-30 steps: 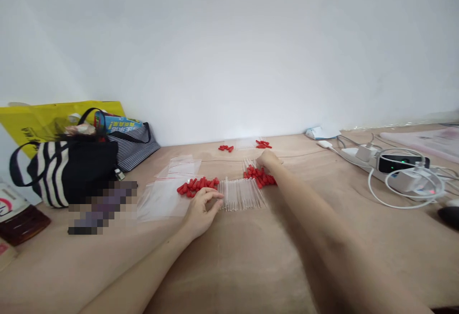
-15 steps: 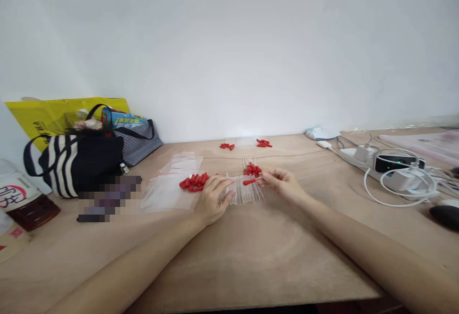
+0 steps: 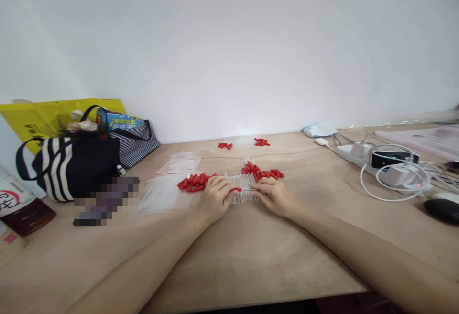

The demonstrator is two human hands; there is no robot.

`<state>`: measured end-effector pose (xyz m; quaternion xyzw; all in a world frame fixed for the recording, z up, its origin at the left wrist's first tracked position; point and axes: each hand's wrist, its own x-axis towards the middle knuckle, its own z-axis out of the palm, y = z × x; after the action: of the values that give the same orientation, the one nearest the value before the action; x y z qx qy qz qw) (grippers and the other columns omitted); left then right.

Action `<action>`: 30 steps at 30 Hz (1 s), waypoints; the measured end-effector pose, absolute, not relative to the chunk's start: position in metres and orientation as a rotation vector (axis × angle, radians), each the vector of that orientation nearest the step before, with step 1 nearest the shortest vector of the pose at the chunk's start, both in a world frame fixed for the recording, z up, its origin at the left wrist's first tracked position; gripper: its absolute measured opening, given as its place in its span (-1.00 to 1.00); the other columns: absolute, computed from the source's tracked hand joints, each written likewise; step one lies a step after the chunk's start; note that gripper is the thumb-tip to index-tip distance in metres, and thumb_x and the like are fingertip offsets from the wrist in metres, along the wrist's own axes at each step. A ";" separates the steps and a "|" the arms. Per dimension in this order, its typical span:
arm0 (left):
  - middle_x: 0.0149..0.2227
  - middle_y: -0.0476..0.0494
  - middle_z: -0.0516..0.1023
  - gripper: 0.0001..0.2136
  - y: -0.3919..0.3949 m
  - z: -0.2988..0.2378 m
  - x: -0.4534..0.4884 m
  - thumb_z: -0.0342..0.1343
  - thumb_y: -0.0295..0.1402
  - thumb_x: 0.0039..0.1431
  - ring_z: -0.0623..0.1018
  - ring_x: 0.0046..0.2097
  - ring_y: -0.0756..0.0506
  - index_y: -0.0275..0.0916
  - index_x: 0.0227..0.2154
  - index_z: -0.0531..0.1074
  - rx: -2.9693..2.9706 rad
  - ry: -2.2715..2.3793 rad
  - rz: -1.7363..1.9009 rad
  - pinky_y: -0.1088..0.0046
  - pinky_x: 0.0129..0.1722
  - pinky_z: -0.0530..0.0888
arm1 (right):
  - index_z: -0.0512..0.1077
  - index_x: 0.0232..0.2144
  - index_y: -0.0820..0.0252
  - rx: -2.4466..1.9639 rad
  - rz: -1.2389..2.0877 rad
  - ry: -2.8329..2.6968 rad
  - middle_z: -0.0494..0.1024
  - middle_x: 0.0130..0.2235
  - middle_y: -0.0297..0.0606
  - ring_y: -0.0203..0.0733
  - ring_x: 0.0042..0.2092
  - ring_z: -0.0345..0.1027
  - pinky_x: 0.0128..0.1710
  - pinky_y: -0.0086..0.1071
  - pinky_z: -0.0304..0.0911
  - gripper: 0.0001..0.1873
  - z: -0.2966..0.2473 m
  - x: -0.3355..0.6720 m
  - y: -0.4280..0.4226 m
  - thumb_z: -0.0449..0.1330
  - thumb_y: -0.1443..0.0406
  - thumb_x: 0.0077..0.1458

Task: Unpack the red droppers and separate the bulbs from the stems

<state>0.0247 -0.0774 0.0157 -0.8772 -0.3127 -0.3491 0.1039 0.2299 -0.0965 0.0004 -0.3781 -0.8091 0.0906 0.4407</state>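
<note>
My left hand [image 3: 216, 198] pinches a small red rubber bulb [image 3: 237, 189]. The fingers of my right hand [image 3: 277, 197] are closed on the thin clear tube [image 3: 245, 189] that runs from that bulb, so the two look like one dropper held level between my hands. Beneath it lies a row of clear tubes [image 3: 244, 180], side by side on the table. Several red bulbs [image 3: 195, 182] are heaped just left of the row, beside my left hand. Behind my right fingers is another heap of red bulbs [image 3: 273, 174], some with clear tubes pointing away from me.
Clear zip bags [image 3: 168, 189] lie at the left, near a black striped bag [image 3: 89, 166] and a bottle of dark liquid [image 3: 27, 213]. More red bulbs [image 3: 225, 146] and tubes sit by the wall. At the right are a power strip with white cables [image 3: 401, 173] and a mouse [image 3: 442, 209].
My right hand has moved left and toward me, over the row. The bulb end of the dropper is now at my left fingers. More red bulbs show behind my right hand.
</note>
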 end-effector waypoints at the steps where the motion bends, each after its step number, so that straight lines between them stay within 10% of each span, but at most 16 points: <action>1: -0.36 -0.02 0.52 -0.85 -0.078 0.016 0.024 -0.02 -0.30 0.12 0.39 -0.22 -0.06 -0.19 -0.41 0.42 -2.592 -0.909 -1.021 0.33 -0.14 0.23 | 0.46 -0.30 0.19 -0.944 0.083 -2.075 0.44 -0.43 -0.20 -0.25 -0.36 0.26 -0.34 -0.35 0.09 -0.73 0.000 0.230 -0.097 0.00 0.22 0.09; 30: -0.50 0.03 0.52 -0.83 -0.095 0.026 0.017 -0.01 -0.34 0.11 0.42 -0.37 -0.02 -0.18 -0.53 0.40 -2.660 -0.695 -0.996 0.31 -0.17 0.22 | 0.41 -0.46 0.22 -0.760 -0.252 -2.223 0.26 -0.60 -0.34 -0.34 -0.49 0.09 -0.36 -0.38 -0.06 -0.71 -0.007 0.229 -0.104 -0.06 0.28 0.13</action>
<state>0.0169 -0.0946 0.0262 -0.9042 -0.2364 -0.3387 0.1085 0.2289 -0.1044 -0.0066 -0.2976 -0.8703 -0.0989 0.3797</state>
